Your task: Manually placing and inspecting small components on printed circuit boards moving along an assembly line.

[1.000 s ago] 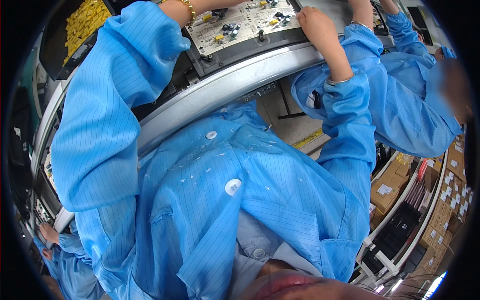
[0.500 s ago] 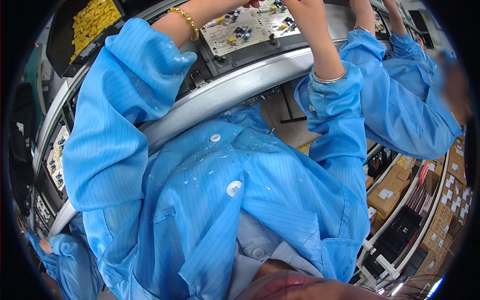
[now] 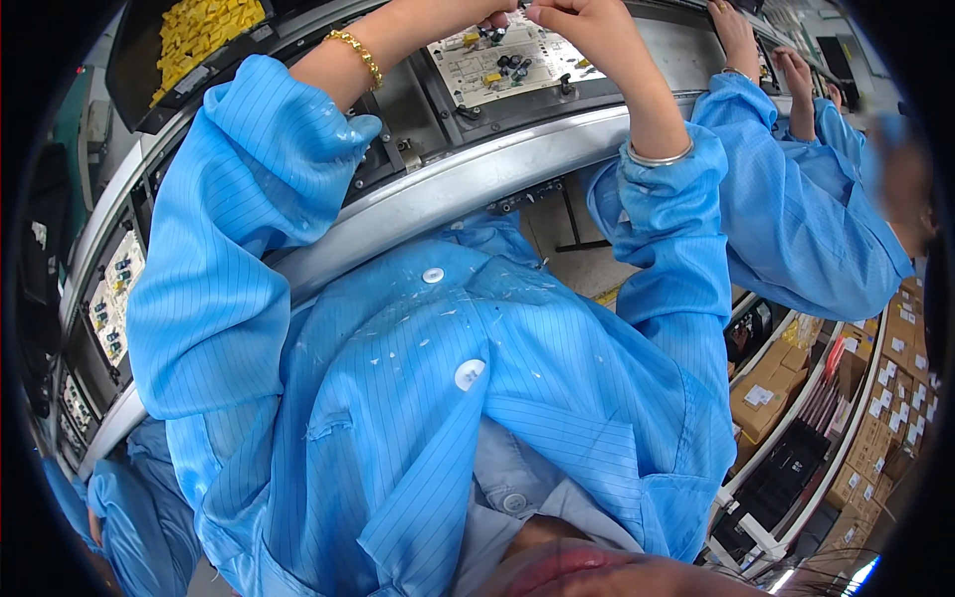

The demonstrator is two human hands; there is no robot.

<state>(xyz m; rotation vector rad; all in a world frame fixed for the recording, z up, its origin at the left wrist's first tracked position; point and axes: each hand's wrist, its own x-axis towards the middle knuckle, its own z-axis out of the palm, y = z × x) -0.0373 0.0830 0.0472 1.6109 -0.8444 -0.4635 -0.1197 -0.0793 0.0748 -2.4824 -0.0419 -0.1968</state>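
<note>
Left hand and right hand close together above populated circuit board, both cropped at top edge. Black bin of yellow parts at upper left.

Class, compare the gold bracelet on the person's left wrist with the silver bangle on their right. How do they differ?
Colour: the gold bracelet is yellow-gold; the silver bangle is silvery.
Form: the gold bracelet is a knobbly chain; the silver bangle is a plain, thin band.
Position: bare skin separates the gold bracelet from its sleeve; the silver bangle sits at the sleeve's edge.
Shared: both encircle an arm.
</note>
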